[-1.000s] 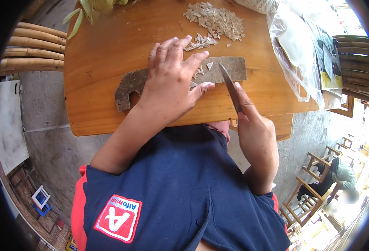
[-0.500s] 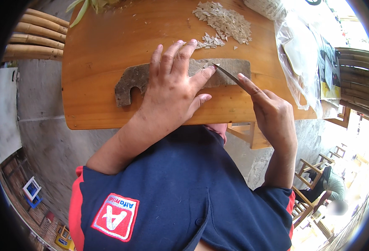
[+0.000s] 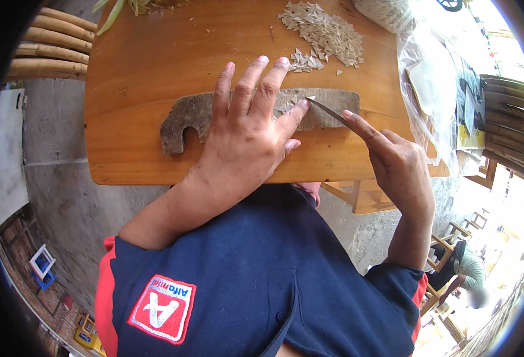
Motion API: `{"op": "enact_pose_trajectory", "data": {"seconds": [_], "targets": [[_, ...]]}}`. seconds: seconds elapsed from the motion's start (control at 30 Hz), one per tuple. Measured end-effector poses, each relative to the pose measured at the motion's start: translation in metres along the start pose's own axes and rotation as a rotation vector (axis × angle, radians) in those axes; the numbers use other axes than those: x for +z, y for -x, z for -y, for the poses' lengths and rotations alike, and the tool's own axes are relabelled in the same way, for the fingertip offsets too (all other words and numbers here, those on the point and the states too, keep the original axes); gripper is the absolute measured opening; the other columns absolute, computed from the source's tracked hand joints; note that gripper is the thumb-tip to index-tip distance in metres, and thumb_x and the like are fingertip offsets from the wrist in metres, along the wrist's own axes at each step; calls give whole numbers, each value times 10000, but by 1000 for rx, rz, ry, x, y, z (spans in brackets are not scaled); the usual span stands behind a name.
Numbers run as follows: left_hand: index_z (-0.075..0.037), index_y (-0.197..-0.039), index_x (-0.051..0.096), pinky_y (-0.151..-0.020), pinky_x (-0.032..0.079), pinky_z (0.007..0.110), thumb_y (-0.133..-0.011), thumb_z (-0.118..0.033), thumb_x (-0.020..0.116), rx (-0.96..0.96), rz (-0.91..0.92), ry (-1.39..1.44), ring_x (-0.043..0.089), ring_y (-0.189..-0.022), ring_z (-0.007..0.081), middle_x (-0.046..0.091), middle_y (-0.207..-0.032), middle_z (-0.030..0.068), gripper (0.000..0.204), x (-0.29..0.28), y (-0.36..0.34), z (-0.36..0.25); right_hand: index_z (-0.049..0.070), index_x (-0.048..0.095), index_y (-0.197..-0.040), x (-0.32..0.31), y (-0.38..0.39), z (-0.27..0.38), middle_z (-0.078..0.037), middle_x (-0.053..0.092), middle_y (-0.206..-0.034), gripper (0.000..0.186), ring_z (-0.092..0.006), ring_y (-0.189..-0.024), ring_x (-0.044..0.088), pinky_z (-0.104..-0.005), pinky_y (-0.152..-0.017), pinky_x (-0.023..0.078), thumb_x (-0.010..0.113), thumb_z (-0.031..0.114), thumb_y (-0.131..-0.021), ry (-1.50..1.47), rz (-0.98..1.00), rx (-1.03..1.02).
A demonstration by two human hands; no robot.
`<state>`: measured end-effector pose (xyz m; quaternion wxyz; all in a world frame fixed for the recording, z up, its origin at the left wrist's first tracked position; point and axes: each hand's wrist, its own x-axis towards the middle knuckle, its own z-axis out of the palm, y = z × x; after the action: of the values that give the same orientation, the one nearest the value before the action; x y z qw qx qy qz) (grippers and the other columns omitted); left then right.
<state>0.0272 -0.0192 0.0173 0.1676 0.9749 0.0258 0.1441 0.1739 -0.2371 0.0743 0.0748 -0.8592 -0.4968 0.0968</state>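
Note:
A worn wooden board (image 3: 182,116), notched at its left end, lies across the table before me. My left hand (image 3: 244,128) rests over its middle, fingers spread, the finger nearest the knife reaching to the blade's tip. A thin dark knife (image 3: 327,111) is gripped in my right hand (image 3: 399,163), with the forefinger stretched along it. The blade slants up-left over the board, its point by a small pale piece. Several pale triangular chips (image 3: 286,107) lie on the board beside my left hand. Beyond the board sits a heap of similar chips (image 3: 327,35), with a smaller cluster (image 3: 305,61) nearer me.
The wooden table (image 3: 137,71) has pale green strips (image 3: 112,16) at its far left. A filled bag (image 3: 387,13) and clear plastic (image 3: 416,89) occupy the right side. Bamboo slats (image 3: 54,47) flank the table. Another person (image 3: 470,265) bends over at the far lower right.
My right hand and the knife have shifted slightly right and down. More chips show on the board beside my left hand, which stays spread there.

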Motion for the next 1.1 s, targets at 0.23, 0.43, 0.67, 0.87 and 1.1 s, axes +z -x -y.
{"op": "enact_pose_trajectory", "data": {"seconds": [0.23, 0.43, 0.67, 0.87, 1.1], "targets": [[-209, -1285, 741, -1231, 239, 606, -780, -326, 857, -4, 7, -12, 303, -1494, 375, 376, -1608, 165, 531, -1, -2, -3, 284, 607, -1480, -1, 2, 20, -125, 573, -686, 683, -286, -584, 615, -460, -596, 490, 612, -78, -900, 75, 50, 73], [-192, -1278, 718, -1222, 259, 606, -808, -349, 843, -9, -19, 3, 318, -1490, 385, 393, -1597, 173, 511, 1, -1, 0, 129, 638, -1435, 16, 7, 9, -186, 682, -825, 581, -316, -702, 705, -403, -692, 548, 594, -100, -903, -348, -71, 78], [-159, -1337, 621, -1228, 276, 568, -838, -360, 825, -70, -90, 48, 379, -1453, 368, 457, -1511, 168, 575, -3, 8, 18, 151, 695, -1325, 3, 3, -12, -164, 742, -934, 392, -345, -795, 715, -405, -692, 569, 659, 30, -954, -320, -33, 25], [-148, -1365, 599, -1220, 295, 545, -856, -340, 811, -84, -81, 112, 455, -1396, 351, 509, -1443, 158, 583, 1, 19, 27, 109, 710, -1158, 1, -17, -18, -120, 704, -816, 239, -328, -701, 674, -406, -613, 523, 676, 59, -927, -182, 47, -178], [-137, -1353, 615, -1203, 312, 533, -869, -356, 789, -62, -74, 83, 483, -1378, 336, 550, -1415, 140, 559, 3, 18, 27, 98, 689, -1113, 3, -36, -29, -134, 704, -816, 174, -350, -709, 678, -433, -624, 519, 648, 71, -945, -111, 14, -143]]}}
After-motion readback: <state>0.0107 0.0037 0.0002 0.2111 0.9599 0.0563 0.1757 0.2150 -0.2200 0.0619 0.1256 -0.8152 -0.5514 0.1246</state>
